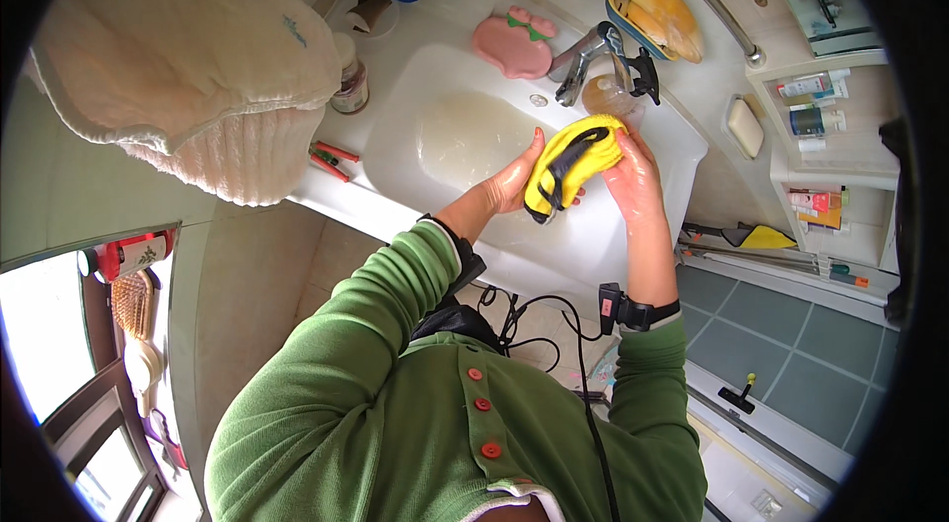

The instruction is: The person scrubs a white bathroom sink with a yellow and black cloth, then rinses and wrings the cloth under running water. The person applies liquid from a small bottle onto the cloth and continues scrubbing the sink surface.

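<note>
Above the right part of a white washbasin (pixel 400 151), a yellow cloth item with black trim (pixel 593 159) is stretched between my two hands. My left hand (pixel 515 177) grips its left side, with the thumb raised and some fingers hidden behind it. At its right end, my right hand (pixel 634 177) holds the edge; the skin looks wet. Cloudy water (pixel 474 140) lies in the basin. The chrome faucet (pixel 593 62) stands just behind the cloth, beside a spray bottle (pixel 612 93) with a black trigger.
A pink soap dish (pixel 511 47) and a blue-rimmed container (pixel 641 21) stand behind the basin. At left are a jar (pixel 351 92), red-handled tools (pixel 334 159) and a hanging towel (pixel 222 62). A soap bar (pixel 744 126) sits at right. Black cables (pixel 545 299) hang below the basin.
</note>
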A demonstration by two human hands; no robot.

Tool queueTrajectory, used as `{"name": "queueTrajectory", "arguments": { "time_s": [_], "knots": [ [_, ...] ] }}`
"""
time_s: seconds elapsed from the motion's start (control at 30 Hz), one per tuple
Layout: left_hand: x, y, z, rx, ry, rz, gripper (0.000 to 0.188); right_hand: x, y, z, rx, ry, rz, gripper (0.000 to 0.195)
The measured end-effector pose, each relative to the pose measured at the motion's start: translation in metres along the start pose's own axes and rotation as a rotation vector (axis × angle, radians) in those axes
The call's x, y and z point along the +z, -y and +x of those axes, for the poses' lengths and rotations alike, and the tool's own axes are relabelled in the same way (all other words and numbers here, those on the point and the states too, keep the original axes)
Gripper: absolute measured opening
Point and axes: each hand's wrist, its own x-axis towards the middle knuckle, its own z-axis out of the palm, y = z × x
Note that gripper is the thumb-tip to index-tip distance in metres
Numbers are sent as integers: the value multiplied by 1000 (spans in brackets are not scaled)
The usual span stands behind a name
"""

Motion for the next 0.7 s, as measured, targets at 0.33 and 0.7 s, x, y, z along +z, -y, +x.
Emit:
{"name": "queueTrajectory", "arguments": {
  "time_s": [0.33, 0.7],
  "knots": [
    [-7, 22, 4, -124, -276, 228, 33, -9, -37, 0, 74, -204, -368, 40],
    [-4, -8, 1, -339, -61, 237, 30, -56, -66, -31, -634, -12, -1422, 77]
  ]
}}
